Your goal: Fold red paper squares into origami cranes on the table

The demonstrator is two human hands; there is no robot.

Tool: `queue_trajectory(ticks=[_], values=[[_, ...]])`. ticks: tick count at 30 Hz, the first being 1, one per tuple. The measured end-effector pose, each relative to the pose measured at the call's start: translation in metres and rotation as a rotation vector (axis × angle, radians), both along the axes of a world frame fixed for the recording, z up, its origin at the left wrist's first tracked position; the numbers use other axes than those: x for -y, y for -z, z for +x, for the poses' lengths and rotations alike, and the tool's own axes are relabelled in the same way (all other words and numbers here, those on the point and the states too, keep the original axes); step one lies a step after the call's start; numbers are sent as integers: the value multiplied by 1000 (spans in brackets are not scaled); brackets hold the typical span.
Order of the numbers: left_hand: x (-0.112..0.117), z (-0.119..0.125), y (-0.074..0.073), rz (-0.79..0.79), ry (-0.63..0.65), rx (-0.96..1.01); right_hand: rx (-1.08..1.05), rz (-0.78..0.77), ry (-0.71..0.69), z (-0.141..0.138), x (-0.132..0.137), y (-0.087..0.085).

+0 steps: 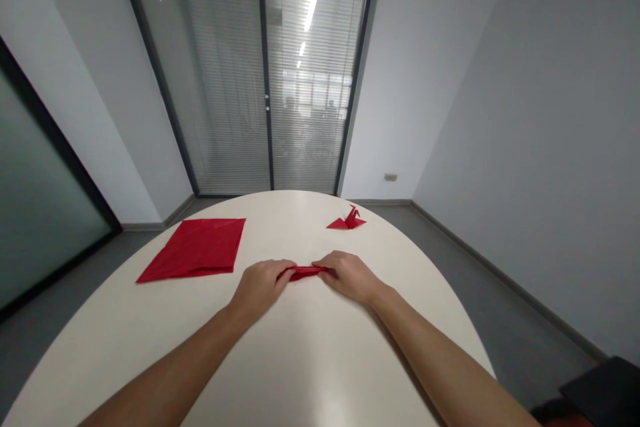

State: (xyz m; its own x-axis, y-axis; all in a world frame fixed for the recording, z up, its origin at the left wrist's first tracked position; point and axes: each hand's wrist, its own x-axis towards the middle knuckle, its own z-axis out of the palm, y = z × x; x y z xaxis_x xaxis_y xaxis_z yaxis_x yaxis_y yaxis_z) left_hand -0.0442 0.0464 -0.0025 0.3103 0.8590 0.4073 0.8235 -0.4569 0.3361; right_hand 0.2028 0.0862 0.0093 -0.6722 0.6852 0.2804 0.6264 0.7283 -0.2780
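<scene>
Between my two hands is a narrow piece of folded red paper [303, 272], just over the middle of the table. My left hand [263, 285] pinches its left end between thumb and fingers. At the right end, my right hand [347, 275] grips it in the same way. The fingers cover both ends, so the full shape of the paper is hidden. Beyond my right hand stands a red origami crane [349, 219] with its wings spread. To the left of my left hand lies a stack of red paper sheets [200, 247].
The round cream table [300, 353] fills the lower view. Past its far edge are a glass partition with blinds [225, 80] and white walls. A dark object [607, 390], perhaps a chair, shows at the lower right beside the grey floor.
</scene>
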Motion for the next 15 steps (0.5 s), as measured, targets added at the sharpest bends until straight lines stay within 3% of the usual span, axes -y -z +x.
queue_trajectory(ticks=[8,15], values=[[-1,0,3,20,-62,131,-142,-102,-14,-1,4,-6],[2,-1,-4,-21,-123,179,-329,-340,-127,-5,11,-16]])
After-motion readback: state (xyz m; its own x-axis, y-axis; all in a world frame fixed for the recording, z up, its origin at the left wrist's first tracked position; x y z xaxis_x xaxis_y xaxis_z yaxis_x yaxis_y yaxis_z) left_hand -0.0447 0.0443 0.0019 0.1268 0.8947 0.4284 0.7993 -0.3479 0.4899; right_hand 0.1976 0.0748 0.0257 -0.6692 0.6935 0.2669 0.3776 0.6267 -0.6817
